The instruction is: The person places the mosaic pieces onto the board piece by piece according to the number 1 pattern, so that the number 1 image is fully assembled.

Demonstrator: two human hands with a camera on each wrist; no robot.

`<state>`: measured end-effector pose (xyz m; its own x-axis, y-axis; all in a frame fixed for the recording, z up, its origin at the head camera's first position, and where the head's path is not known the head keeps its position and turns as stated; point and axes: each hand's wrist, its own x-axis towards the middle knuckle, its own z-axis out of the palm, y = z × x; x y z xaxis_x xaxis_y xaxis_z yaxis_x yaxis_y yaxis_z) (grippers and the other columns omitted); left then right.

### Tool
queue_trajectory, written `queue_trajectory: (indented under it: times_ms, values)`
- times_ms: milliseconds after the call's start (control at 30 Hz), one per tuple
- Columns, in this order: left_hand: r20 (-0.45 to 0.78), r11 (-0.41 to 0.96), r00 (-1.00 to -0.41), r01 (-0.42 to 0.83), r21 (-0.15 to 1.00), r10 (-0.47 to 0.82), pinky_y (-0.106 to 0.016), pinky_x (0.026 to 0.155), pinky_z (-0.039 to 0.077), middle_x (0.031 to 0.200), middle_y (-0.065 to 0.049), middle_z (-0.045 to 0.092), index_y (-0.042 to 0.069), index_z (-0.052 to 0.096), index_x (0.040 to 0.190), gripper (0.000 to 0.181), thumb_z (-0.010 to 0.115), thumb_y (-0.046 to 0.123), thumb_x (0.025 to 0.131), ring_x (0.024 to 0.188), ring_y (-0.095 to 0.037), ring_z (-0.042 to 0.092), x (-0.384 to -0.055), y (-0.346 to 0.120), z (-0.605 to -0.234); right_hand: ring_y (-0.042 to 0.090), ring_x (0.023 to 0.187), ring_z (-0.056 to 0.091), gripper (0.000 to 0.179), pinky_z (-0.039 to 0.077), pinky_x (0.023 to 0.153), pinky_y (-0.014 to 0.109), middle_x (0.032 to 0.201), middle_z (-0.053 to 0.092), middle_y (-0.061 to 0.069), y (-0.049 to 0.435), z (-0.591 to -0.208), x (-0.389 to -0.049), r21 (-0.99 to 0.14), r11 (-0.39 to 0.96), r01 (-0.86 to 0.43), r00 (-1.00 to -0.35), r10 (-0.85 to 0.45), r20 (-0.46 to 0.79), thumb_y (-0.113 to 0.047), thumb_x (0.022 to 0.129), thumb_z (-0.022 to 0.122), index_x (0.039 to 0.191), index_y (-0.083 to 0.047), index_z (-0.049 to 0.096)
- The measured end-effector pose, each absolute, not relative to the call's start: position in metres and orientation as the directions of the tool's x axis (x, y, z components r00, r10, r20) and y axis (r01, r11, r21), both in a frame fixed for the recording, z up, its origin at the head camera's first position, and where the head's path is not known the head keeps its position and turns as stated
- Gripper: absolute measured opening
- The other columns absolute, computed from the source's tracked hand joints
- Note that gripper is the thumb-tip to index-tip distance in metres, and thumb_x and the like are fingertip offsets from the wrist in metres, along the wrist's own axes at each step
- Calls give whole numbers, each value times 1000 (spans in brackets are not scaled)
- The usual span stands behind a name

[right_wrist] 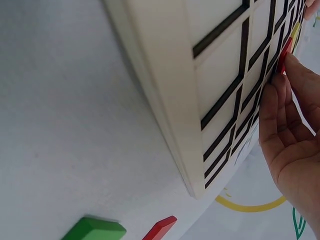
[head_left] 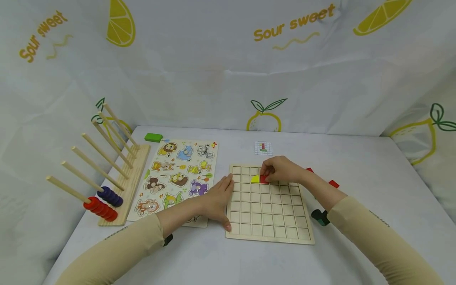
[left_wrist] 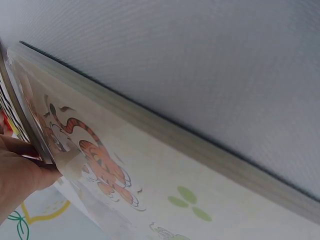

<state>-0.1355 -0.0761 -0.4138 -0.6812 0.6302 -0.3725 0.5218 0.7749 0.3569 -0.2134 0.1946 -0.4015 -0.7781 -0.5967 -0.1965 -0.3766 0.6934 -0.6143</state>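
My right hand (head_left: 281,169) reaches over the upper part of a wooden grid board (head_left: 269,230) and pinches a red tile (head_left: 264,179) in one of its cells. A yellow piece with a slanted or curved side (head_left: 255,179) lies in the cell just left of it. In the right wrist view, the thumb and fingertips meet on the red tile (right_wrist: 285,56), low over the grid. My left hand (head_left: 216,200) rests along the board's left edge, fingers extended and thumb spread toward the lower corner.
An animal puzzle board (head_left: 134,215) lies left of the grid. Beyond it stands a peg rack (head_left: 137,174) with red beads (head_left: 103,209) and dark blue beads (head_left: 111,196). A small pattern card (head_left: 263,148) lies behind the grid. Loose red blocks (head_left: 333,183) lie right, a green block (head_left: 153,137) back left.
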Motion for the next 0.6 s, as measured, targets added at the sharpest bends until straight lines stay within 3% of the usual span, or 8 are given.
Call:
queue_trajectory:
  times_ms: [600]
  values:
    - [-383,787,-690,503,357,614,-41,130,6,166,-19,-13,-4,2,157,140,88,54,62,157,-35,-7,-135,-75,-415,13,83,67,15,55,76,27,96,72,6,201,-394,-214,-614,701,-362,-790,-581,-197,-7,89,68,103,-8,72]
